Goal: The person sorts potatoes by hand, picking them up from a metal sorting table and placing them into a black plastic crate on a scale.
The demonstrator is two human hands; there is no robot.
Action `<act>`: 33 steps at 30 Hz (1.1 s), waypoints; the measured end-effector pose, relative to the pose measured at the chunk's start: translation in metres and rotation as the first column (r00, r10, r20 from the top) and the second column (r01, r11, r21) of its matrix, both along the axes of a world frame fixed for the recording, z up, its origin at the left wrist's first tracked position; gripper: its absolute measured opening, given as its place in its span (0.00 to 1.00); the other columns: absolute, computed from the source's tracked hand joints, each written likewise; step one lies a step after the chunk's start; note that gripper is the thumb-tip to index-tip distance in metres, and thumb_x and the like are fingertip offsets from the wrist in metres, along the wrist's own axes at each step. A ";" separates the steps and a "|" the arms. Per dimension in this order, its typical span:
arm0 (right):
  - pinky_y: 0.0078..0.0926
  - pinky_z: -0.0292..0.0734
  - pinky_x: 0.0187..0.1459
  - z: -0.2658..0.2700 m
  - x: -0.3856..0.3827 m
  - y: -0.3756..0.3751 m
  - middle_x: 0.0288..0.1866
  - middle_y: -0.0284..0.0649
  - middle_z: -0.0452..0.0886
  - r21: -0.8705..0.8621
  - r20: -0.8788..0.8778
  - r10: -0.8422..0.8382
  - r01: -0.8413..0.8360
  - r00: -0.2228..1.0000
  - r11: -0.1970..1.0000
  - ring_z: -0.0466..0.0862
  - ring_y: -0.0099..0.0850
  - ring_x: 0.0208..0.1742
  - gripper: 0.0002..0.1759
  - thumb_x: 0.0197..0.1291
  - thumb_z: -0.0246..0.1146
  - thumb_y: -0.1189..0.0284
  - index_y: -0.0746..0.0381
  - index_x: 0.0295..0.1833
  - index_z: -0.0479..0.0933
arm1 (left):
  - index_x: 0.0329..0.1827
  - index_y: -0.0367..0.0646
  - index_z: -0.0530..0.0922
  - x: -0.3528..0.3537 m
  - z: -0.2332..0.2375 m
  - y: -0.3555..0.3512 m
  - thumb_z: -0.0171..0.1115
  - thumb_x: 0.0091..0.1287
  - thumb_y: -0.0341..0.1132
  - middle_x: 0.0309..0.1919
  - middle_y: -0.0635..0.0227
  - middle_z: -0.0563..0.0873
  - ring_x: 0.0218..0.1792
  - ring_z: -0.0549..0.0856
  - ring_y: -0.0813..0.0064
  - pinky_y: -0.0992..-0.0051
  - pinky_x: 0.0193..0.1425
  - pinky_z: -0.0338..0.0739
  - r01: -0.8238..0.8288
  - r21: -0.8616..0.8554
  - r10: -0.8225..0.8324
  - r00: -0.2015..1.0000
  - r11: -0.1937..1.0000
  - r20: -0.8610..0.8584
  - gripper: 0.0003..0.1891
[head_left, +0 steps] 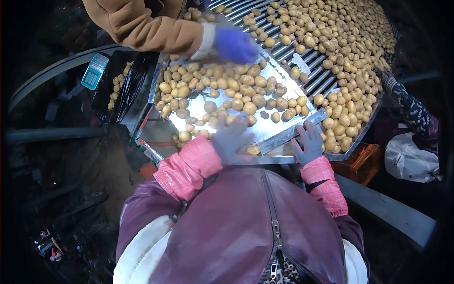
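Note:
My left hand (231, 143), in a grey glove and blurred by motion, is low over the near edge of the shiny metal tray (208, 105). Its fingers look stretched out and apart, right by the nearest potatoes (249, 108). One potato (253, 150) lies just beyond its thumb side. My right hand (308, 143), also gloved in grey, rests with spread fingers at the near end of a flat metal bar (291, 131). This bar slants across the tray's right side, between the loose potatoes and a dense heap (343, 118). Pink cuffs cover both my wrists.
Across the tray, another person's purple-gloved hand (235, 45) reaches over potatoes, blurred. Metal rollers (318, 78) carry many potatoes behind the bar. A teal device with buttons (95, 71) is at left, near a black bag (130, 87). An orange crate (366, 164) stands below at right.

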State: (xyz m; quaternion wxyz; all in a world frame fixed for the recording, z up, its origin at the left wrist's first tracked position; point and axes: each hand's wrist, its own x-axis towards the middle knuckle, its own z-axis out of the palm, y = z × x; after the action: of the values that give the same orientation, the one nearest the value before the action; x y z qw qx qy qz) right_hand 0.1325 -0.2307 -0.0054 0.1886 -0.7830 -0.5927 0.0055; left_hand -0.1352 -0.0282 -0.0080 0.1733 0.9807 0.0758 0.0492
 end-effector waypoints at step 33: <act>0.33 0.77 0.50 -0.086 0.102 0.227 0.46 0.41 0.82 0.014 -0.278 0.290 -0.298 0.916 0.955 0.82 0.39 0.46 0.22 0.57 0.63 0.73 0.54 0.59 0.76 | 0.59 0.41 0.80 -0.032 0.000 -0.051 0.60 0.71 0.38 0.50 0.62 0.85 0.49 0.84 0.59 0.65 0.51 0.79 -0.390 -0.845 0.725 0.688 0.366 -0.004 0.17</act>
State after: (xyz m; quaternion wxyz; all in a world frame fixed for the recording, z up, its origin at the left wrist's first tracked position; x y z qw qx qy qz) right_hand 0.2342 -0.0040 -0.0918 0.2555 -0.6792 -0.6712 0.1516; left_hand -0.1672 -0.0792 -0.0075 0.5719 0.6765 0.3901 0.2512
